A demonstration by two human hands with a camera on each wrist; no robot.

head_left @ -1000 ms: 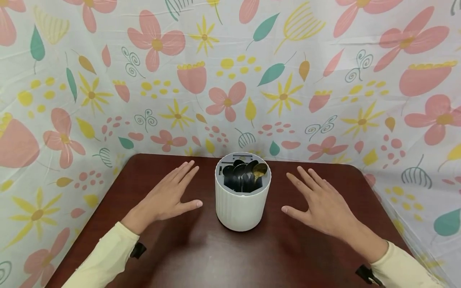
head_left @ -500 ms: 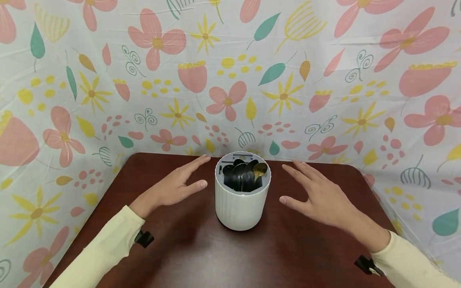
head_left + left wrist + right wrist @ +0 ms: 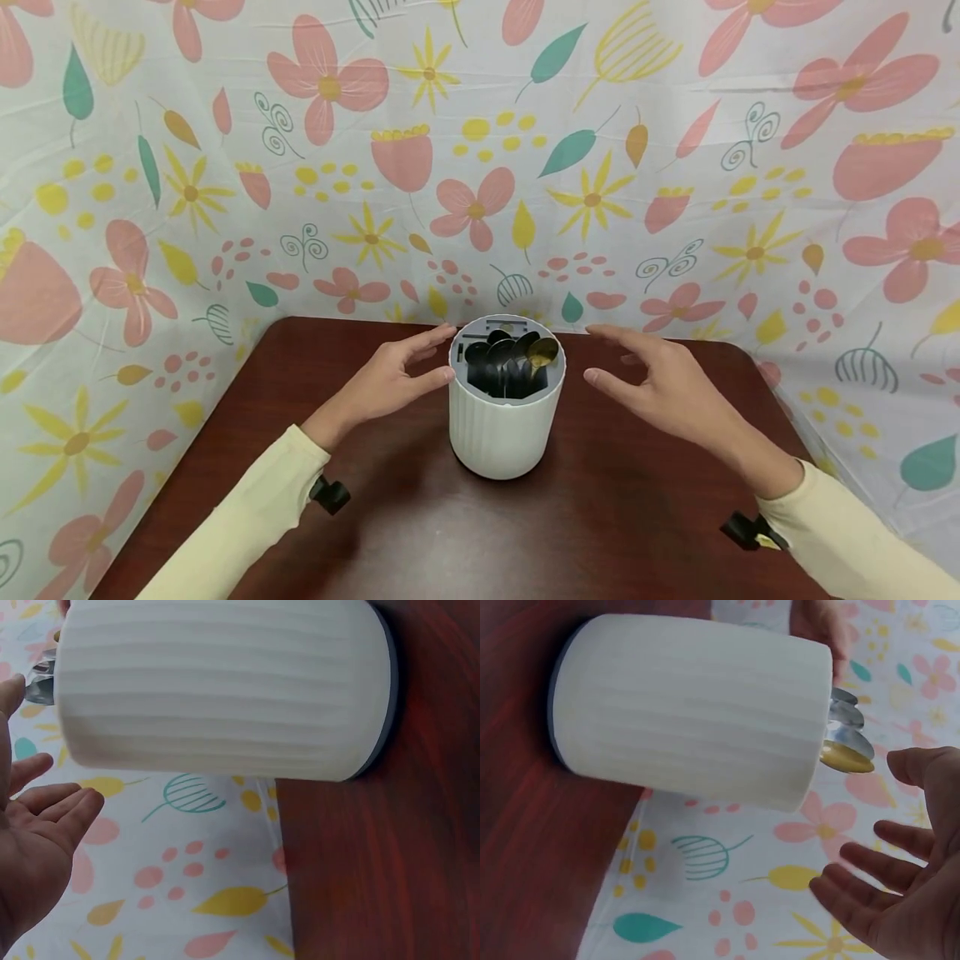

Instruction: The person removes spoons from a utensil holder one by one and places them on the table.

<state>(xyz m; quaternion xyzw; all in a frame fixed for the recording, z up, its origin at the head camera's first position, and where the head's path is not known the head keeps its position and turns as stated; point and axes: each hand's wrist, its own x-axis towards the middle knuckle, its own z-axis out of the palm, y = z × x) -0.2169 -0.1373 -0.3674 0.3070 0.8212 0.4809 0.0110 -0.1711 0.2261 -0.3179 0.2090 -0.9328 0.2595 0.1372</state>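
Note:
A white ribbed utensil holder [image 3: 501,442] with a grey slotted top stands upright on the table. Several spoons [image 3: 510,362] stick up out of it bowl-first; one of them is a gold spoon [image 3: 846,757], plainest in the right wrist view. My left hand [image 3: 386,377] hovers at the holder's left rim, fingers loosely bent. A gap separates that hand [image 3: 37,847] from the holder's wall in the left wrist view. To the right of the holder my right hand [image 3: 667,383] hangs apart from it, thumb and fingers spread. Neither hand grips anything.
The dark reddish-brown table [image 3: 480,542] extends in front of the holder and to both sides. Close behind its far edge hangs a white cloth [image 3: 480,125] printed with flowers and leaves, which also runs along the sides. Each wrist carries a small black camera mount [image 3: 330,494].
My left hand has moved right and farther in, up to the holder's rim. The right hand has shifted slightly left, its fingers bending more. The holder and spoons have stayed put.

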